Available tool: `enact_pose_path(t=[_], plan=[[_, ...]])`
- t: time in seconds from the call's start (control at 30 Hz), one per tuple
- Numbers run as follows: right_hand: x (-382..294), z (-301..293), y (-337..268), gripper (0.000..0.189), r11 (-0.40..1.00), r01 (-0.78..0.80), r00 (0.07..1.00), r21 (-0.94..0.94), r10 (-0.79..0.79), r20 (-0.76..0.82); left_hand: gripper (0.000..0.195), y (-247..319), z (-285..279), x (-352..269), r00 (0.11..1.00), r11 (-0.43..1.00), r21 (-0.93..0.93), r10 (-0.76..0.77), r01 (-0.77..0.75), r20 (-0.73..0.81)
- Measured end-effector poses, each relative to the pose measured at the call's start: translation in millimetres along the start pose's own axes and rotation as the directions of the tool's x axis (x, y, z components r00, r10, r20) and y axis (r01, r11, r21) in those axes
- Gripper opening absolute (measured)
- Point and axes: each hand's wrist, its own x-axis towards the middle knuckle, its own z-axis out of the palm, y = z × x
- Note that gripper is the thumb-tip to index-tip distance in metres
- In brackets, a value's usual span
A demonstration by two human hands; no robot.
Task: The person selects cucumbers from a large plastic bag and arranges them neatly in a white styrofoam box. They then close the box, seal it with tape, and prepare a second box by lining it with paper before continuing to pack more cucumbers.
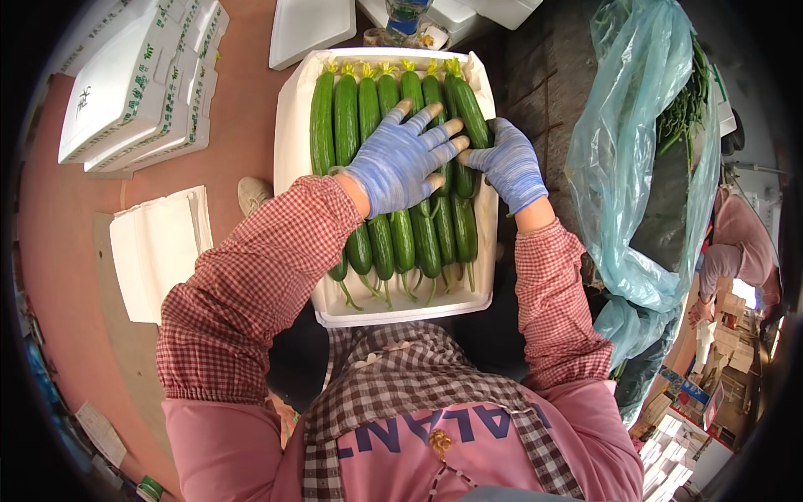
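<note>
In front of me a paper-lined white foam box (293,144) holds green cucumbers in two rows. The far row (322,122) has yellow blossoms at its far ends; the near row (401,238) shows thin stems towards me. My left hand (401,160), in a blue glove with tan fingertips, lies spread across the far row, fingers apart, hiding the cucumbers' middles. At the box's right wall, my gloved right hand (511,164) grips the side of the rightmost cucumber (470,110), thumb on the near side. That cucumber tilts and partly overlaps its neighbour.
Stacked white foam boxes (125,94) stand at the far left, with white paper sheets (157,254) nearer me. A foam lid (312,31) lies beyond the box. On the right, a bluish plastic bag (621,157) borders green produce (684,100). Another person (740,245) bends at far right.
</note>
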Motion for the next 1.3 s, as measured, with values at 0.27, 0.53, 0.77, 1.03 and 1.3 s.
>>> enact_pose_path(t=[0.27, 0.53, 0.77, 1.03, 1.3], plan=[[-3.0, 2.7, 7.0, 0.054, 0.99, 0.006, 0.998, -0.142, -0.015, -0.059, 0.06, 4.8, -4.5, 3.6, 0.993, 0.997, 0.074, -0.033, 0.025, 0.117], [-29.0, -5.5, 34.2, 0.042, 0.932, 0.009, 0.996, 0.362, 0.026, -0.089, 0.063, -1.8, -22.9, -13.3, 0.984, 0.992, -0.008, -0.123, 0.124, -0.127], [-59.2, -18.6, 40.6, 0.038, 0.808, -0.01, 0.995, 0.589, 0.064, -0.071, 0.046, -91.5, -73.2, -100.7, 0.484, 0.86, -0.465, -0.506, 0.213, -0.714], [-115.9, -47.7, -2.5, 0.032, 0.454, 0.051, 0.989, 0.889, 0.102, -0.109, 0.057, -98.9, -140.7, -169.1, -0.085, 0.315, -0.832, -0.946, -0.457, -0.312], [-207.2, -45.5, -60.7, 0.041, 0.741, 0.338, 0.939, 0.58, -0.226, -0.259, 0.054, 155.3, -70.5, -64.0, 0.985, -0.244, -0.963, -0.092, 0.117, 0.144]])
